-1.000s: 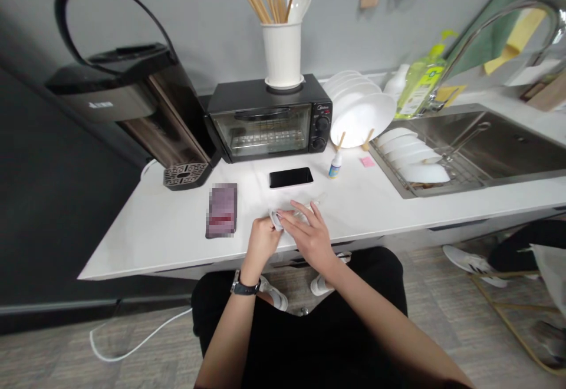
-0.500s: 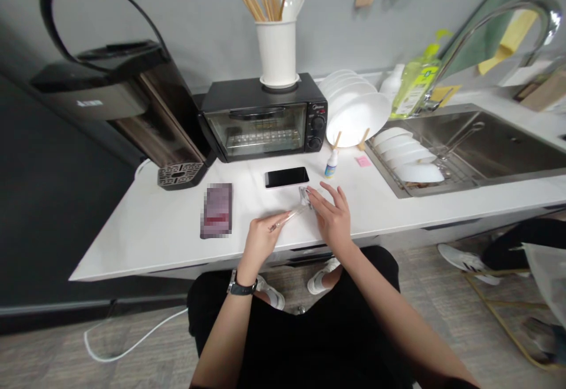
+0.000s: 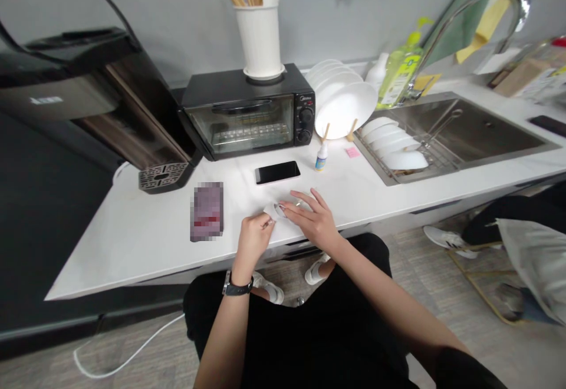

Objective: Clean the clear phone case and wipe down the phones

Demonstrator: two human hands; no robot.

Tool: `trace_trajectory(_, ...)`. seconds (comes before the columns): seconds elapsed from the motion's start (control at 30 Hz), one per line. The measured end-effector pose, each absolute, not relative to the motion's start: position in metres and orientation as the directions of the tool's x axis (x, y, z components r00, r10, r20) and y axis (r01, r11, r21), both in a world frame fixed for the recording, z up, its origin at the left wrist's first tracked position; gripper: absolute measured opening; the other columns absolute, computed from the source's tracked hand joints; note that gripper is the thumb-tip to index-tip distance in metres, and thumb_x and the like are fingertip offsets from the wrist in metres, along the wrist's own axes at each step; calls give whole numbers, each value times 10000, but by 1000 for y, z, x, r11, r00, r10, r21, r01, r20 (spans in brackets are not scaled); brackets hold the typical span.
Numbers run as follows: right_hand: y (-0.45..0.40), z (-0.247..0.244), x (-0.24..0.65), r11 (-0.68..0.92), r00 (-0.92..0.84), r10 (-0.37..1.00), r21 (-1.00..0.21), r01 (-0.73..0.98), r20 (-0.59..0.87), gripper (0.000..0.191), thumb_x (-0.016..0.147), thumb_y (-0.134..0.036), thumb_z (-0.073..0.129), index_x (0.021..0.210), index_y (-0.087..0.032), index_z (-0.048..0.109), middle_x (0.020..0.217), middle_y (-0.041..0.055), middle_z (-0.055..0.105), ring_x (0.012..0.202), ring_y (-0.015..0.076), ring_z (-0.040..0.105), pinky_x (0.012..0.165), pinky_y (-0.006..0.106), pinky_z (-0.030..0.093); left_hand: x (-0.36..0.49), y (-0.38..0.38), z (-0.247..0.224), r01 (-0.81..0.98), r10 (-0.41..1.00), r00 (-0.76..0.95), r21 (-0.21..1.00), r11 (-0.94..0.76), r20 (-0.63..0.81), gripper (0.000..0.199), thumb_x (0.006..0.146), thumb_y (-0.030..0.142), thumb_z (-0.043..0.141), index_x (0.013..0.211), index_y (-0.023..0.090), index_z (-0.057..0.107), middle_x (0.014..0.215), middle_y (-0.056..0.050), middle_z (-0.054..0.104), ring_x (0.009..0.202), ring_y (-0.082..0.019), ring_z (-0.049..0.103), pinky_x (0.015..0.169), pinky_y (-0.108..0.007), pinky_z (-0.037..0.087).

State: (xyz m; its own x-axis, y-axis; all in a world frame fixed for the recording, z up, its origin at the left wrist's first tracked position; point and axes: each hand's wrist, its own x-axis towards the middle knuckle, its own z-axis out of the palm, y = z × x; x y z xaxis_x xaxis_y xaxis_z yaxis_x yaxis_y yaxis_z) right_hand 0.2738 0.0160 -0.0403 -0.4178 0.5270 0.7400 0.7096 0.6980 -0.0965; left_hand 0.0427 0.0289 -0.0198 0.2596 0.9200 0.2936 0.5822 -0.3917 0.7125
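Observation:
My left hand point(image 3: 256, 237) is closed, its fingertips pinching a thin, clear and whitish piece point(image 3: 270, 210) just above the counter's front edge. My right hand point(image 3: 315, 222) lies over the other side of that piece, with its lower fingers against it and the upper ones spread. Its thumb is hidden, and the exact kind of the piece is hard to make out. Behind the hands lies a black-screened phone point(image 3: 277, 172). A small white bottle with a blue label point(image 3: 321, 158) stands beyond my right hand. Left of my left hand is a blurred-out purple packet point(image 3: 207, 211).
A toaster oven point(image 3: 250, 119) carries a white utensil holder point(image 3: 260, 38). The black water dispenser point(image 3: 128, 100) stands at left. Plates point(image 3: 347, 109), a pink packet point(image 3: 352, 152), bowls point(image 3: 404, 147) and the sink point(image 3: 499, 141) are at right, with a person's leg point(image 3: 504, 212) below.
The view has shifted right. My right hand has come closer to my left, and the whitish part of the thin piece now shows beside my left fingertips.

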Motion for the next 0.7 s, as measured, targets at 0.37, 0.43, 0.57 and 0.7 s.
trace_trajectory(0.37,30,-33,296,519,-151,610,-249,818,778,490,1113,-59,553,1469,-325,762,1486,65,828,1604,324,627,1416,702,363,53,23,-25,397,916,251,830,-392,313,242,1069,223,707,1177,227,924,1204,-64,911,983,-290,890,907,-367,712)
trace_trajectory(0.43,25,-37,276,552,-170,594,-244,797,786,499,1106,-51,557,1487,-314,743,1483,53,831,1599,296,633,1413,686,380,52,24,-25,452,929,223,813,-367,295,183,1052,230,735,1056,214,917,1068,-51,925,856,-256,861,828,-334,690)
trace_trajectory(0.57,16,-41,239,644,-278,572,-213,734,771,477,1097,-44,579,1435,-324,768,1457,8,845,1563,217,668,1433,552,397,48,25,-19,559,947,118,768,-313,299,283,988,177,738,707,215,737,693,-6,799,625,-184,705,680,-304,601)
trace_trajectory(0.7,22,-28,229,573,-139,667,-385,723,732,474,1074,-68,563,1403,-314,800,1461,41,841,1552,248,681,1414,604,417,55,29,-1,437,936,-76,856,-278,343,76,964,289,799,898,277,763,904,-18,869,856,-247,805,865,-392,683)
